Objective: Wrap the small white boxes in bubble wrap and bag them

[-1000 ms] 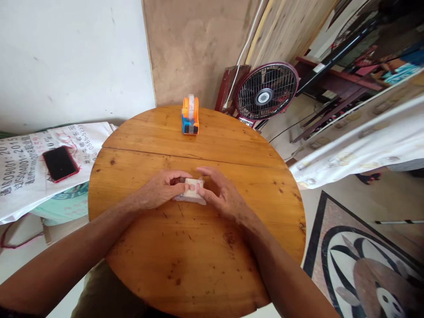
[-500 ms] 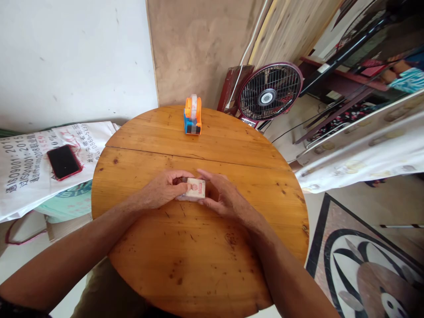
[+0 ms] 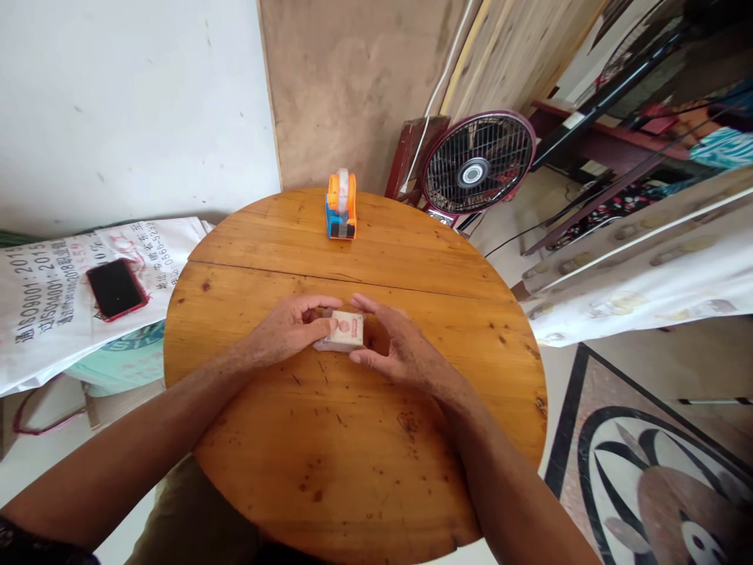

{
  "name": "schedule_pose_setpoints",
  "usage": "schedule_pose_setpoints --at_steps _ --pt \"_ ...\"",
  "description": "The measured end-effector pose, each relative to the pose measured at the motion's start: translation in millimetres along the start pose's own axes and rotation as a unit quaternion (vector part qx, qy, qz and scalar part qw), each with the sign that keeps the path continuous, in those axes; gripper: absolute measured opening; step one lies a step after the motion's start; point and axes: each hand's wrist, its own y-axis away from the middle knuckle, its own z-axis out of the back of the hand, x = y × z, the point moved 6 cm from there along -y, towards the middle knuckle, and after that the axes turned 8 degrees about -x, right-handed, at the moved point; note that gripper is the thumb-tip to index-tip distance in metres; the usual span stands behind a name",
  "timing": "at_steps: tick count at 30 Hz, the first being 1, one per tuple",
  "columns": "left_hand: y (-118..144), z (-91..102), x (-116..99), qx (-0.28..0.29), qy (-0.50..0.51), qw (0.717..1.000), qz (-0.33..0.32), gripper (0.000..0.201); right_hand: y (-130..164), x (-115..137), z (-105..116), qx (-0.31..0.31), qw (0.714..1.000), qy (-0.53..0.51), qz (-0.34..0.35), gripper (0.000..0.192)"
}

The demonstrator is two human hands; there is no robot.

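Observation:
A small whitish box (image 3: pixel 348 329) with red print and what looks like clear wrap lies near the middle of the round wooden table. It is about the size of a card pack, but I cannot read what it is. My left hand (image 3: pixel 291 326) is on its left side, thumb over the box's left end and fingers curving behind it. On the other side, my right hand (image 3: pixel 397 341) curves around the box with thumb and fingers apart. Beyond both hands, an orange and blue tape dispenser (image 3: pixel 341 208) with a tape roll stands at the table's far edge.
The round wooden table (image 3: pixel 365 455) fills the middle. To the left, a phone (image 3: pixel 116 289) in a red case lies on a white printed sack (image 3: pixel 41 345). A fan (image 3: pixel 474 173) stands past the far right edge, and a patterned curtain (image 3: pixel 641 282) hangs at right.
My left fingers have loosened and straightened somewhat, with the thumb still on the box. The right hand's fingers have spread slightly. The box has shifted very little.

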Motion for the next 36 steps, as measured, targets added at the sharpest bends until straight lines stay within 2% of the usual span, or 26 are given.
schedule_pose_setpoints --at_steps 5,11,17,22,27,36 --pt "-0.7 3.0 0.4 -0.012 -0.011 1.000 -0.006 0.047 -0.3 4.1 -0.1 -0.011 1.000 -0.003 0.024 0.072" --pt "-1.2 -0.4 0.0 0.007 0.004 1.000 -0.015 0.047 -2.2 3.6 -3.0 -0.039 0.998 0.003 0.051 0.062" --pt "-2.3 -0.7 -3.1 0.011 0.037 0.999 -0.015 0.051 -3.0 3.9 -4.8 -0.035 0.998 0.014 0.040 0.059" --pt "-2.2 -2.0 -2.3 0.014 0.077 0.997 -0.006 0.051 -2.3 6.9 -4.4 -0.055 0.998 0.007 0.040 0.058" --pt "-2.7 0.2 -0.3 -0.008 0.067 0.998 -0.020 0.052 -1.4 5.8 -5.6 -0.068 0.996 0.002 0.056 0.060" --pt "-2.8 -0.3 -1.2 -0.006 0.076 0.997 -0.019 0.050 -1.3 3.5 -6.7 -0.055 0.998 -0.002 0.041 0.062"
